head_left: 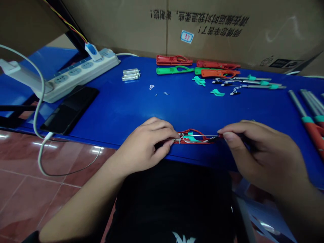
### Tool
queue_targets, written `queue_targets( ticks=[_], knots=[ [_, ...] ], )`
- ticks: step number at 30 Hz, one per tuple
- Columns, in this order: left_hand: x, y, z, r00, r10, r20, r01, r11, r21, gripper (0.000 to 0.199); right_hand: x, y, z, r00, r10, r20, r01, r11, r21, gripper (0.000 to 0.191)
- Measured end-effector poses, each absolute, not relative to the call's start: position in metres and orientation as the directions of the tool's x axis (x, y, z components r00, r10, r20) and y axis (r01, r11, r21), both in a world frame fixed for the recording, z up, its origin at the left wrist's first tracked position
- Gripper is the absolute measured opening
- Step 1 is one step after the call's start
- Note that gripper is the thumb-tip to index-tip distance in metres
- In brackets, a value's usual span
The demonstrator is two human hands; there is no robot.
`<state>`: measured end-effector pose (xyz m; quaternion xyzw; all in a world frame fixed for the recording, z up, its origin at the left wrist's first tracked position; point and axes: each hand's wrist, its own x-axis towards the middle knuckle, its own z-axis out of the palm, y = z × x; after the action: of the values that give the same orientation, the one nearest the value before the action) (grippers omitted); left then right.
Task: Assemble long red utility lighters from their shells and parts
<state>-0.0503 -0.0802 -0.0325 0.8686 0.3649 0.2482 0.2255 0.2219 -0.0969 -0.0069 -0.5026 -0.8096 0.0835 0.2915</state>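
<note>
A red lighter shell half (196, 131) lies near the table's front edge, with a teal trigger (191, 137) and white wires inside it. My left hand (146, 143) is closed on the shell's left end, its fingers covering that part. From the right, my right hand (258, 152) pinches a slim screwdriver (207, 135) by its red end. Its thin metal shaft lies level over the shell, and the tip reaches the wires near my left fingertips. Most of the screwdriver's handle is hidden in my palm.
Red, green and orange shell halves (174, 70) lie along the back by a cardboard box (126, 27). Nearby are teal triggers (218, 92), metal tubes with wires (265, 86) and clear cartridges (131, 75). A power strip (81, 76) and phone (69, 109) sit left; lighters (312, 131) right.
</note>
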Motion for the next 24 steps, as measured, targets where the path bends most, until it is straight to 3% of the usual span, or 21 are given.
queue_targets(
  ticks=[24],
  knots=[
    [-0.0514, -0.0795, -0.0317, 0.620, 0.740, 0.261, 0.512, -0.634, 0.580, 0.019, 0.2231, -0.1063, -0.0066, -0.502, 0.745, 0.438, 0.741, 0.632, -0.226, 0.012]
  ],
)
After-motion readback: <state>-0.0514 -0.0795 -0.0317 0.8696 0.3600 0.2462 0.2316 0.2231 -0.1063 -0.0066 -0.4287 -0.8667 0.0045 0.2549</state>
